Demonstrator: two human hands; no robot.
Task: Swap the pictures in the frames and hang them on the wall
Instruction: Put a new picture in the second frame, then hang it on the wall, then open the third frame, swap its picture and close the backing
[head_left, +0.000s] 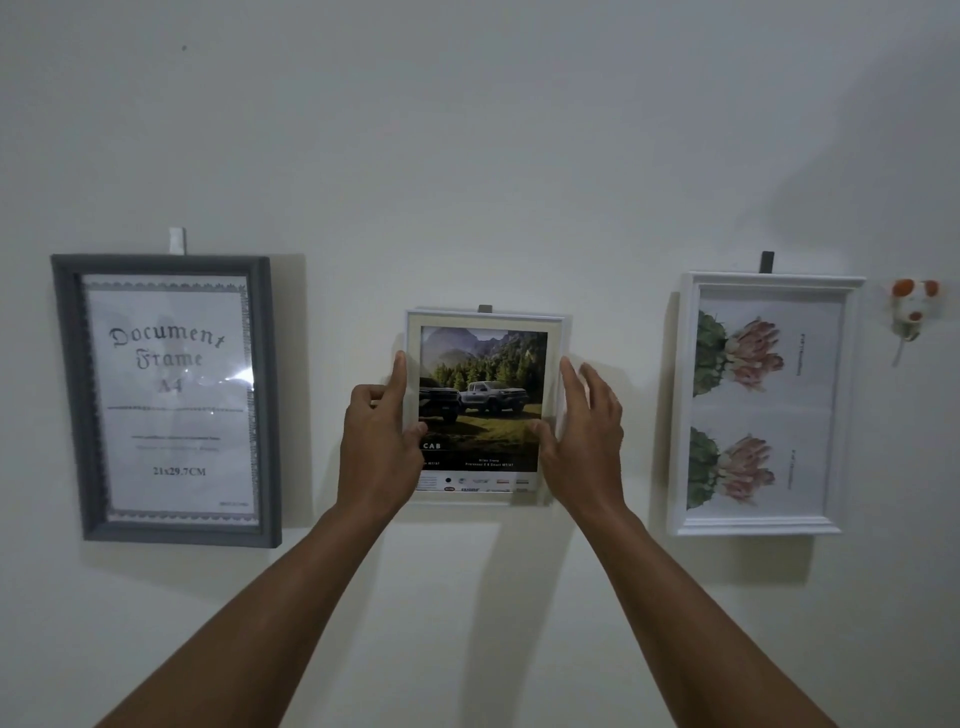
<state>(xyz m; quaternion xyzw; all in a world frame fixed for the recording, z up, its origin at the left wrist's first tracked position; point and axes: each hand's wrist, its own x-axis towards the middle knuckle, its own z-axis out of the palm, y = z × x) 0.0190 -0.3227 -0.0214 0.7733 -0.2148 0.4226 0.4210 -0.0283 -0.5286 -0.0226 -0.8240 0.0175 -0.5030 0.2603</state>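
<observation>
On the wall (467, 130) I see three frames in a row, each under a small hook. At the left hangs the grey frame (67, 395), holding the printed insert sheet (171, 395) that reads "Document Frame A4" behind glass with a glare spot on it; its white hook (176, 240) shows just above the top edge. In the middle is the small white frame (483, 318), holding the truck picture (483, 395), two pickups on grass before forest and mountains, with a strip of logos along the bottom. Its top edge sits right at the grey hook (485, 308). My left hand (379, 441) is on this frame's left side, thumb on the front over the lower corner of the picture, index finger stretched up along the frame's edge. My right hand (582, 441) is at the right side, thumb against the front, the other fingers spread open and straight beside the edge rather than curled round it. Both forearms reach up from below. At the right hangs the white frame (847, 405), holding the flower print (748, 405), turned sideways, under a dark hook (766, 276). Beside it a small orange-and-white ornament (911, 312) is fixed to the wall.
</observation>
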